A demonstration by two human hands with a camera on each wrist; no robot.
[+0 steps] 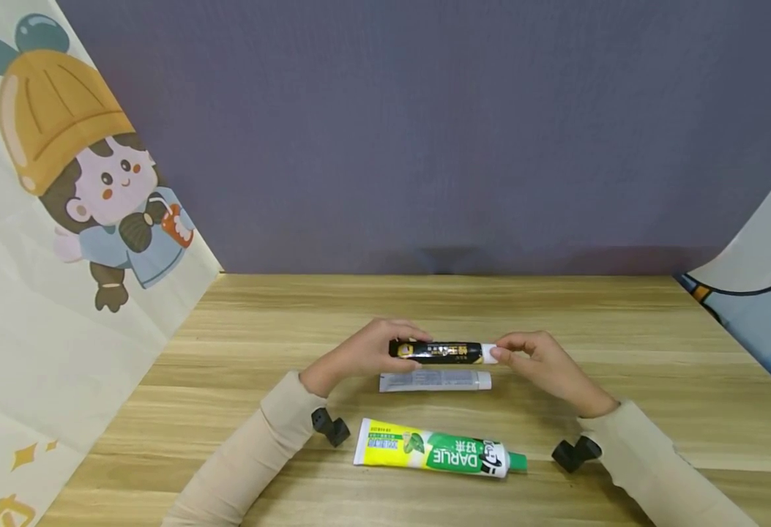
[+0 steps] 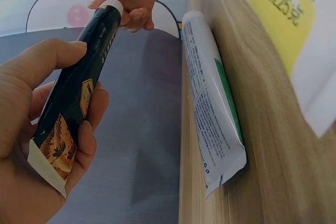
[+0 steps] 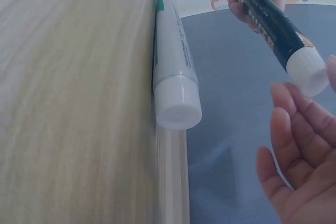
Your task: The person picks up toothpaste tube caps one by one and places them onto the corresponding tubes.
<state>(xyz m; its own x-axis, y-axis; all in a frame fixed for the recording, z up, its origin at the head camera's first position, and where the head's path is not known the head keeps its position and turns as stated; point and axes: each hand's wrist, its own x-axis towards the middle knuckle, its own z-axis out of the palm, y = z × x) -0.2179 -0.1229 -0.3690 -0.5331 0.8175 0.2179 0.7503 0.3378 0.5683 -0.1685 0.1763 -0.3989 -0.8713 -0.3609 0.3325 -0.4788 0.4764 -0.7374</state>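
My left hand grips a black toothpaste tube with gold lettering and a honeycomb picture near its flat end. At the tube's other end, the thumb and index finger of my right hand pinch the white cap; its other fingers are loosely bent. The black tube is held level above the table, cap to the right. Just nearer to me lies a white and green tube, printed side showing, its white cap also pointing right.
A large yellow and green Darlie toothpaste tube lies closer to me, green cap to the right. All this is on a wood-grain table. A grey-blue panel stands behind, and a cartoon-printed sheet at the left.
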